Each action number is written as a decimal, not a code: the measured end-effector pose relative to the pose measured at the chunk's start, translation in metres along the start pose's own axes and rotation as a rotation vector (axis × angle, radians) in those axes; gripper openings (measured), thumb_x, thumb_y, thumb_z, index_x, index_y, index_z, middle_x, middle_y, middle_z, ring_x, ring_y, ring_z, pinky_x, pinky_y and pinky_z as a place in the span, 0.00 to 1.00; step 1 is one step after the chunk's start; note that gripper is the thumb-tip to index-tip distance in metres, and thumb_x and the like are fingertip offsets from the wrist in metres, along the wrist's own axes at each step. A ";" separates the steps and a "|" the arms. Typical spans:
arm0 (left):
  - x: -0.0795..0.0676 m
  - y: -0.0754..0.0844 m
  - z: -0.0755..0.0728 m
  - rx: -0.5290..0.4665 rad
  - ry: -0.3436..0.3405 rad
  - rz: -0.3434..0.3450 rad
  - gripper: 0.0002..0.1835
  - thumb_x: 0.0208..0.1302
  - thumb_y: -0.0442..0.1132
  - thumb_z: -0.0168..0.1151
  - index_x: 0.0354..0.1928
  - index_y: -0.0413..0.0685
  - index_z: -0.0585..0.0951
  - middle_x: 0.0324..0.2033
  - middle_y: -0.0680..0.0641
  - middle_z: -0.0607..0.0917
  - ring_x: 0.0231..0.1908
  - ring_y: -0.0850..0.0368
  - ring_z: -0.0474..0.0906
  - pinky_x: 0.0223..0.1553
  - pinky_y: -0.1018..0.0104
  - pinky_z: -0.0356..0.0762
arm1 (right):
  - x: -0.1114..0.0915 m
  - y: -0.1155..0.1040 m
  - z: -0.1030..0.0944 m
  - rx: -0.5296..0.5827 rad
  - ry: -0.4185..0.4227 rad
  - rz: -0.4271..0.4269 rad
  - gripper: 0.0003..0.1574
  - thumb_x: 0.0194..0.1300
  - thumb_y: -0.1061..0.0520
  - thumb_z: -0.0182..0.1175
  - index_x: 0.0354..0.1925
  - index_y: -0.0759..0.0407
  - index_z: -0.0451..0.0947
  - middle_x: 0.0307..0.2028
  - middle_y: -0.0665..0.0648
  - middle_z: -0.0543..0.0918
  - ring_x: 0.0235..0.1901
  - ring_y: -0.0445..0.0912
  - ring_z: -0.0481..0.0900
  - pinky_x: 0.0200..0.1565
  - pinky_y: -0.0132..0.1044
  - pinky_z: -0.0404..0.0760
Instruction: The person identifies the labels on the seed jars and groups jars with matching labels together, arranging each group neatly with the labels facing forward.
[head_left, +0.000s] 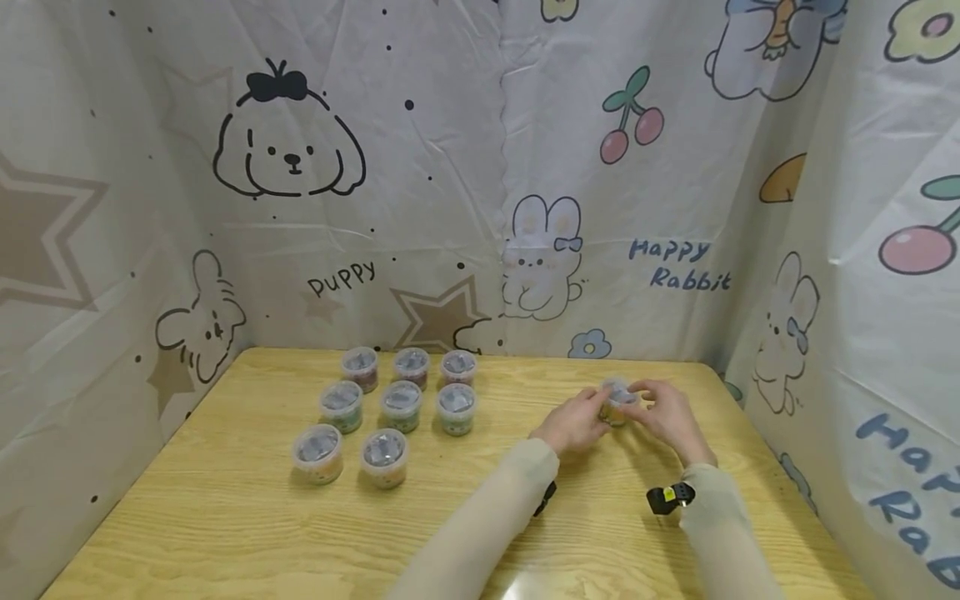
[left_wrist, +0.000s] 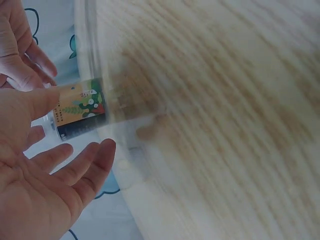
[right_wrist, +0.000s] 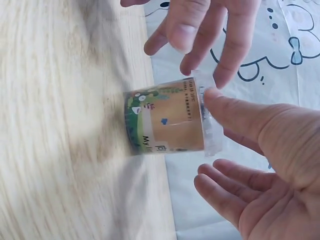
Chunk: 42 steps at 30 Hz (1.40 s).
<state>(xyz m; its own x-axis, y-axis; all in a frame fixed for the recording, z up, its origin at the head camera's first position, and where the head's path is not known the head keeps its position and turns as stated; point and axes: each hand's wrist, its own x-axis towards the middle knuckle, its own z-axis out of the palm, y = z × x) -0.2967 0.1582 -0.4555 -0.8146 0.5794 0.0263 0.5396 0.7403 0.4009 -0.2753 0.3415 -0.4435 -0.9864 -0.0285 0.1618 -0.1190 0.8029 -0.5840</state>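
Observation:
A small clear-lidded tub [head_left: 617, 412] with orange contents and a printed label stands on the wooden table [head_left: 480, 517], between both hands. My right hand [head_left: 667, 417] pinches its lid, with the thumb on the near side and the index finger partly hidden behind; the other right fingers are apart from the tub [right_wrist: 175, 117]. On the other side is my left hand [head_left: 576, 423], fingers loosely spread beside the lid. In the left wrist view, the left thumb overlaps the tub [left_wrist: 82, 107], and that picture is blurred.
Several similar lidded tubs stand in rows on the left: purple ones [head_left: 412, 369] at the back, green ones [head_left: 401, 407] in the middle, orange ones [head_left: 385, 458] in front. A printed curtain [head_left: 435, 167] hangs behind the table and along both sides.

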 end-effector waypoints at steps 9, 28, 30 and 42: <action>-0.002 -0.004 -0.003 0.000 0.013 -0.013 0.33 0.70 0.41 0.59 0.74 0.59 0.60 0.70 0.54 0.68 0.66 0.58 0.70 0.64 0.64 0.70 | 0.005 0.003 0.010 0.069 0.004 0.018 0.18 0.60 0.57 0.70 0.45 0.66 0.78 0.51 0.71 0.82 0.51 0.64 0.81 0.51 0.55 0.80; -0.029 -0.032 -0.035 -0.110 0.124 0.006 0.15 0.69 0.43 0.62 0.55 0.56 0.74 0.58 0.50 0.78 0.50 0.60 0.78 0.49 0.67 0.78 | 0.014 -0.032 0.026 0.054 -0.050 -0.111 0.15 0.58 0.50 0.72 0.35 0.58 0.79 0.41 0.60 0.86 0.47 0.59 0.84 0.47 0.51 0.83; -0.031 -0.037 -0.040 -0.117 0.121 0.014 0.12 0.69 0.44 0.62 0.51 0.55 0.73 0.57 0.50 0.78 0.47 0.60 0.78 0.46 0.67 0.78 | 0.015 -0.040 0.026 0.063 -0.083 -0.119 0.15 0.58 0.50 0.72 0.35 0.57 0.79 0.42 0.59 0.86 0.48 0.58 0.84 0.48 0.51 0.83; -0.047 -0.066 -0.072 -0.139 0.088 0.063 0.15 0.62 0.51 0.69 0.36 0.50 0.75 0.32 0.53 0.80 0.29 0.63 0.69 0.31 0.72 0.66 | 0.020 -0.070 0.029 0.176 -0.248 -0.181 0.13 0.57 0.53 0.72 0.33 0.55 0.76 0.48 0.59 0.84 0.52 0.56 0.83 0.50 0.47 0.83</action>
<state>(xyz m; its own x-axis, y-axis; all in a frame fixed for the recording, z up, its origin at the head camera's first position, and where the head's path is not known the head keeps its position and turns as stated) -0.3095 0.0573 -0.4175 -0.7991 0.5862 0.1331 0.5602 0.6457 0.5189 -0.2895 0.2680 -0.4225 -0.9426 -0.3216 0.0900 -0.2907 0.6574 -0.6952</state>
